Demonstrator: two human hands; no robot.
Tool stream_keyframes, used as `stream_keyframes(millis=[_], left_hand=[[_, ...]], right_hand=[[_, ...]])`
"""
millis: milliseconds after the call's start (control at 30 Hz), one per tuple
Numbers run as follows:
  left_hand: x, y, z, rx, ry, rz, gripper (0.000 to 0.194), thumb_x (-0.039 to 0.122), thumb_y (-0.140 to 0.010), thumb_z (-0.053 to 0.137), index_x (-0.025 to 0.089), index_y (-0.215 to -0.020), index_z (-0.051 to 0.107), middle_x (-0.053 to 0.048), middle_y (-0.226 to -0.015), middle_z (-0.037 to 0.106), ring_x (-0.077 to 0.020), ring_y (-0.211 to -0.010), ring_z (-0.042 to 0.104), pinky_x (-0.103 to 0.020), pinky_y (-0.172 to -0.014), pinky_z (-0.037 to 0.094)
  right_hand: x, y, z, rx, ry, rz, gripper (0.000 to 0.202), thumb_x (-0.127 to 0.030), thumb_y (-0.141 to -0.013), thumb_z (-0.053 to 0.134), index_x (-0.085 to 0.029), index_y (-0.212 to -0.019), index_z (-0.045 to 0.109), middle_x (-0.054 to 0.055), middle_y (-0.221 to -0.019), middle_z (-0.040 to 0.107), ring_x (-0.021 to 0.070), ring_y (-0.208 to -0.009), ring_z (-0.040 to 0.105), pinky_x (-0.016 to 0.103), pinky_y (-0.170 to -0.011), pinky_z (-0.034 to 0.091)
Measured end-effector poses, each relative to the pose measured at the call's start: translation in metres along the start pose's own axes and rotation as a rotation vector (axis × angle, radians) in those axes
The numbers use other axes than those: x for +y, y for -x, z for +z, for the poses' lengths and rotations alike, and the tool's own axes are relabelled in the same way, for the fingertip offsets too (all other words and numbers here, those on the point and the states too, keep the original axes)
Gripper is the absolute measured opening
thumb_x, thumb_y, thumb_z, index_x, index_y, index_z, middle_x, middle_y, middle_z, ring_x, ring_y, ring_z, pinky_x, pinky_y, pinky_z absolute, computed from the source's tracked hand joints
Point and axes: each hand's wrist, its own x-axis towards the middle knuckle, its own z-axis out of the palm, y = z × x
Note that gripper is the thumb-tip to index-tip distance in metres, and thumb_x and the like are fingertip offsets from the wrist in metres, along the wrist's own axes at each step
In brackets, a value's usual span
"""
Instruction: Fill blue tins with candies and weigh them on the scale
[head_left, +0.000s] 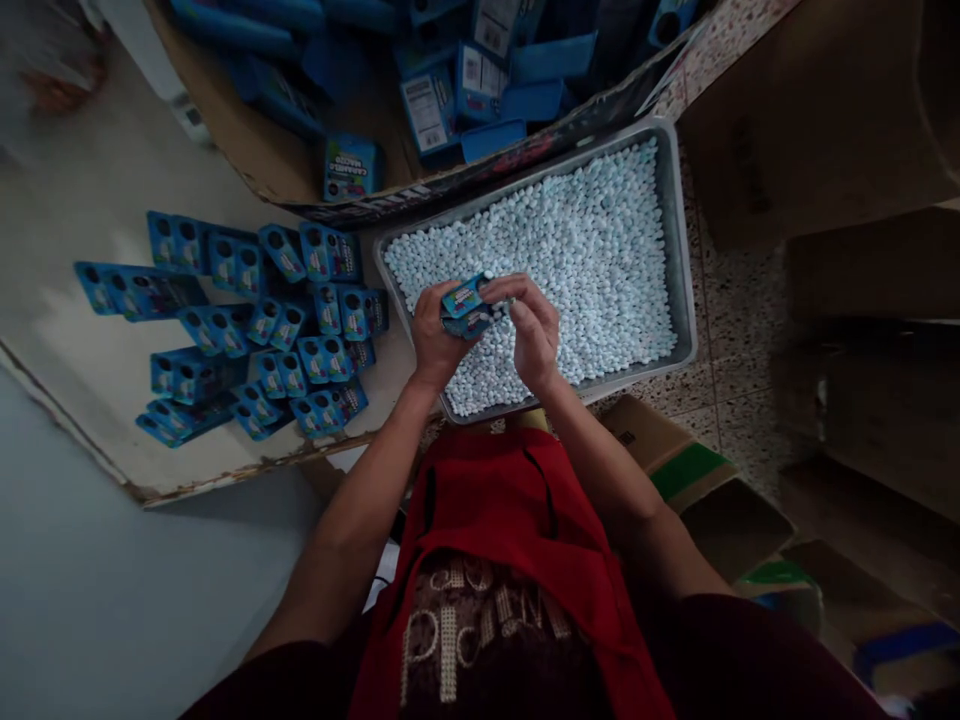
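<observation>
My left hand (437, 338) is closed around small blue candy boxes (463, 298), apparently two stacked together, above the near left part of a metal tray (684, 250). The tray holds a thick layer of small pale blue and white candies (570, 240). My right hand (534, 330) is curled at the right end of the boxes, its fingertips touching or nearly touching them. A few pale candies show at that end of the boxes. What lies inside the curled right fingers is hidden.
Rows of blue candy boxes (274, 330) stand on the pale tabletop (97, 400) at left. A large carton (247, 150) of blue boxes stands behind the tray. Brown cardboard boxes (825, 140) fill the right side, with more open cartons (652, 440) low at right.
</observation>
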Motion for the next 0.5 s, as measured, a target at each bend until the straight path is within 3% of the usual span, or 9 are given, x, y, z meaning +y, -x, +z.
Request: stream_keyframes(millis=[67,167,267,367,433,500], left_hand=[[-0.006,-0.003,-0.002,0.005,0.064,-0.014,0.070,0.051,-0.081,0.100,0.028,-0.136,0.063,-0.011,-0.137,0.077,-0.0359,-0.134,0.075,-0.054,-0.120,0.061],[-0.017,-0.003,-0.009,0.046,0.159,-0.046,0.085,0.081,-0.079,0.095,0.029,-0.137,0.062,-0.009,-0.136,0.077,-0.0349,-0.129,0.077,-0.057,-0.115,0.064],[-0.025,0.002,-0.014,0.032,0.144,-0.078,0.096,0.094,-0.075,0.090,0.027,-0.137,0.063,-0.007,-0.132,0.078,-0.0341,-0.125,0.078,-0.057,-0.113,0.065],[-0.031,0.009,-0.015,0.025,0.110,-0.122,0.091,0.084,-0.075,0.098,0.029,-0.137,0.059,-0.008,-0.134,0.078,-0.0333,-0.126,0.079,-0.055,-0.114,0.066],[-0.034,0.013,-0.013,0.043,0.114,-0.133,0.089,0.073,-0.075,0.102,0.031,-0.138,0.056,-0.009,-0.136,0.077,-0.0325,-0.125,0.079,-0.053,-0.114,0.066],[-0.037,0.015,-0.013,0.007,0.138,-0.101,0.086,0.066,-0.074,0.104,0.031,-0.138,0.057,-0.008,-0.136,0.077,-0.0325,-0.125,0.079,-0.051,-0.113,0.066]], right_hand=[[0.005,0.018,-0.017,-0.007,0.153,-0.030,0.042,-0.068,-0.113,0.057,-0.034,-0.120,0.082,0.007,-0.136,0.078,0.0329,-0.136,0.072,0.059,-0.127,0.053],[0.030,0.054,-0.048,-0.021,0.556,-0.065,0.043,-0.064,-0.110,0.066,-0.031,-0.134,0.079,0.015,-0.157,0.070,0.0403,-0.152,0.063,0.068,-0.133,0.047],[0.066,0.074,-0.063,-0.277,0.875,-0.004,0.066,-0.073,-0.103,0.071,-0.028,-0.150,0.076,0.021,-0.172,0.059,0.0489,-0.167,0.048,0.076,-0.137,0.039],[0.097,0.053,-0.063,-0.453,0.982,0.000,0.073,-0.075,-0.104,0.069,-0.030,-0.161,0.070,0.018,-0.182,0.051,0.0482,-0.176,0.036,0.076,-0.142,0.030],[0.114,0.020,-0.062,-0.485,0.956,-0.027,0.069,-0.074,-0.102,0.073,-0.029,-0.155,0.073,0.016,-0.179,0.057,0.0477,-0.172,0.042,0.075,-0.140,0.034],[0.127,-0.016,-0.063,-0.463,0.857,-0.030,0.064,-0.074,-0.094,0.083,-0.026,-0.136,0.080,0.016,-0.163,0.071,0.0476,-0.158,0.056,0.073,-0.136,0.042]])
